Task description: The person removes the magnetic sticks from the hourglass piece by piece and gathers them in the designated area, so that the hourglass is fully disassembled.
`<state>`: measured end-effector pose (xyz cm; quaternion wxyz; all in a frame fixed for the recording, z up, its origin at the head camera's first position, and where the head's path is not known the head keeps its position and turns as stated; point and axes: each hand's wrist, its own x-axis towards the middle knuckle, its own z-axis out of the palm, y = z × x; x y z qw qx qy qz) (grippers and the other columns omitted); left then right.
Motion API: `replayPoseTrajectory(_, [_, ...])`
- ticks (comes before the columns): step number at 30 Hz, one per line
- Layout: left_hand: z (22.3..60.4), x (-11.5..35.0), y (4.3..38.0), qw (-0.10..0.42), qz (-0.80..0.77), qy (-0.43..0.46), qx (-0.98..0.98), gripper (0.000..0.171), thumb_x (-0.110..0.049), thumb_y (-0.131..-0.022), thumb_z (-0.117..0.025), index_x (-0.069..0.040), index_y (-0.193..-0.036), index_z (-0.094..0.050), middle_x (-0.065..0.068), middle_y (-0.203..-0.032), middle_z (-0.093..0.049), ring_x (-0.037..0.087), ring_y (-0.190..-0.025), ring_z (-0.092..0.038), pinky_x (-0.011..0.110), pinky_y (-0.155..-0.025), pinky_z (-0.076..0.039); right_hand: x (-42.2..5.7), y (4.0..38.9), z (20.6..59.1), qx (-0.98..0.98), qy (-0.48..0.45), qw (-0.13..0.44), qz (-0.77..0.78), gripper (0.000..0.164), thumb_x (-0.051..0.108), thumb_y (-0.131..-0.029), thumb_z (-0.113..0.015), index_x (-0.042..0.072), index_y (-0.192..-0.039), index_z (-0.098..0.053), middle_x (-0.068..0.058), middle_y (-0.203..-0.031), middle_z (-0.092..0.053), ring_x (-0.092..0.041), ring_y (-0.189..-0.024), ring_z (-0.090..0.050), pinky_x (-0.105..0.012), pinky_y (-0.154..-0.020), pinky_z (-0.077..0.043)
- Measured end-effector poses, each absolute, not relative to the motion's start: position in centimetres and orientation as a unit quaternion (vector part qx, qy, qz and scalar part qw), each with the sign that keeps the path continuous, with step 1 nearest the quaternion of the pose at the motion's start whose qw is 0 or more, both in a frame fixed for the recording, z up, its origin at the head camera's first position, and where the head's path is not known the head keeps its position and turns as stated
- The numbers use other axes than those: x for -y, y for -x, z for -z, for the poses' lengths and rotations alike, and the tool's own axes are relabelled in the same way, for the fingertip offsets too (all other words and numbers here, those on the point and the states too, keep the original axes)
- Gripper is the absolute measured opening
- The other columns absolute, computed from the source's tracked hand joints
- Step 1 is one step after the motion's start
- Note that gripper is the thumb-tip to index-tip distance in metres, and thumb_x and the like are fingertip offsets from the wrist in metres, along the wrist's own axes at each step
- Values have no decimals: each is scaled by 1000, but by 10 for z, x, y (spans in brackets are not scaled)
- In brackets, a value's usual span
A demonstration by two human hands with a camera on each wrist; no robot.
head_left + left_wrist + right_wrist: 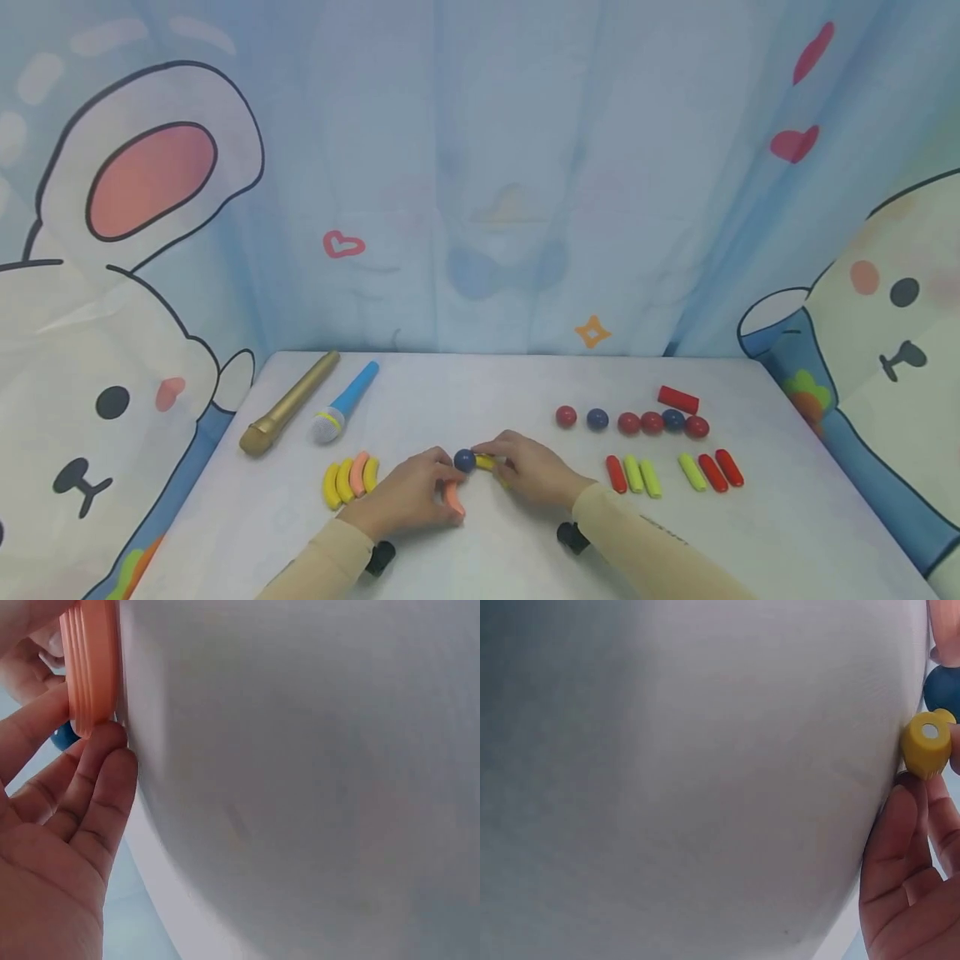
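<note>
Near the table's middle, my left hand (408,493) pinches an orange curved magnetic stick (453,498) between thumb and fingers. The left wrist view shows that stick's ridged side (96,667) upright by the fingertips. My right hand (537,472) pinches a yellow curved magnetic stick (486,462); a silver disc shows on its end (928,731) in the right wrist view. Between the hands sits a dark blue ball (465,460), with the yellow stick at its right side and the orange one just below it. Fingers partly hide both sticks.
Yellow and orange curved sticks (343,482) lie left of my left hand. Behind them are a gold microphone (292,402) and a blue microphone (348,400). At the right stand red and blue balls (629,423), a red cylinder (678,399), and short red and lime sticks (651,478).
</note>
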<state>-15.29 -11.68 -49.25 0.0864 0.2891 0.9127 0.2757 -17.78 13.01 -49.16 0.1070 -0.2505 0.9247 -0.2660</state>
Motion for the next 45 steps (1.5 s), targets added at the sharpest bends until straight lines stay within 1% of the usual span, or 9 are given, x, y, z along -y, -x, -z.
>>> replayPoseTrajectory(8, [487, 155, 155, 30, -204, -299, -932, 47, -39, -68, -85, -23, -110, -77, -14, -99, -62, 12, -95, -57, 41, -94, -45, -136, 178, 493, -921, 235, 120, 287, 40, 14, -98, -62, 29, -135, -62, 13, -116, -60, -12, -108, -57, -40, -99, -49])
replayPoseTrajectory(13, [481, 176, 155, -2, -178, -301, -937, 42, -32, -66, -84, -18, -106, -78, -8, -101, -65, 18, -100, -59, 49, -107, -34, -139, 178, 494, -914, 231, 108, 315, 42, 11, -96, -64, 23, -136, -60, 14, -113, -65, -13, -107, -60, -41, -97, -49])
replayPoseTrajectory(18, [478, 182, 152, -4, -179, -298, -938, 41, -30, -67, -86, -15, -104, -77, -2, -107, -64, 22, -107, -58, 52, -110, -31, -140, 176, 494, -906, 227, 117, 338, 40, 12, -96, -65, 23, -135, -60, 16, -111, -66, -13, -110, -60, -42, -100, -48])
replayPoseTrajectory(22, [475, 170, 152, 6, -195, -298, -935, 45, -33, -70, -86, -16, -111, -75, 4, -117, -63, 28, -114, -56, 53, -107, -35, -141, 175, 495, -913, 211, 106, 333, 42, 13, -95, -67, 23, -135, -60, 13, -118, -64, -13, -109, -59, -40, -99, -48])
replayPoseTrajectory(26, [471, 143, 154, 63, -227, -279, -931, 53, -38, -80, -80, -21, -128, -67, 0, -126, -59, 23, -118, -55, 47, -102, -44, -142, 171, 494, -944, 167, 62, 278, 43, 20, -90, -74, 22, -131, -62, 8, -111, -61, -12, -96, -58, -39, -90, -52])
replayPoseTrajectory(30, [473, 116, 156, 127, -273, -267, -915, 55, -38, -84, -77, -24, -135, -61, -8, -117, -60, 12, -104, -58, 35, -89, -52, -142, 168, 494, -954, 118, 52, 269, 43, 22, -87, -78, 18, -127, -63, 7, -97, -59, -12, -86, -57, -37, -84, -53])
replayPoseTrajectory(34, [480, 100, 154, 162, -315, -284, -891, 49, -31, -84, -79, -22, -130, -65, -13, -99, -62, 5, -88, -57, 26, -76, -50, -141, 169, 497, -938, 109, 52, 324, 40, 11, -88, -76, 16, -125, -63, 7, -98, -62, -14, -91, -62, -37, -86, -55])
replayPoseTrajectory(40, [485, 92, 157, 138, -298, -301, -895, 48, -20, -87, -74, -23, -133, -64, -13, -95, -60, 3, -78, -55, 24, -71, -49, -142, 164, 496, -893, 137, 88, 420, 39, 0, -92, -68, 12, -128, -60, 1, -110, -69, -18, -102, -67, -41, -92, -54])
replayPoseTrajectory(45, [486, 90, 162, 106, -261, -290, -915, 41, -20, -87, -74, -25, -127, -69, -12, -96, -58, 4, -78, -52, 24, -71, -47, -140, 151, 495, -870, 138, 137, 452, 40, -1, -88, -66, 9, -126, -59, -1, -110, -69, -16, -86, -64, -34, -78, -55])
